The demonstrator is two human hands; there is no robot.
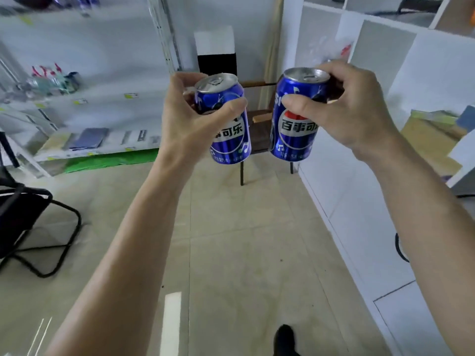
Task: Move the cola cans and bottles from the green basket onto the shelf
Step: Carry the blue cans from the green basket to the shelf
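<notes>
Both arms reach forward at chest height, each of the hands carrying a blue cola can. The left hand (190,116) wraps around the upper part of the left can (227,124), thumb across its front and fingers curled behind the rim, so the can hangs nearly upright with its silver top tipped slightly toward the camera. The right hand (344,109) grips the right can (293,119) near its top in the same way, thumb pressed on the front just above the round red, white and blue logo (the label is printed in Chinese characters). The two cans sit side by side, close but apart, in the air above a tiled floor (231,240).

To the left stands a white shelf (102,98), blurred, with a few bottles and flat packages on its boards and yellow price tags along the edges. A small dark stool (257,129) shows between and behind the cans. White partition panels (359,188) run along the right, and a black chair frame (38,222) sits at the left edge. A dark shoe (284,337) shows at the bottom.
</notes>
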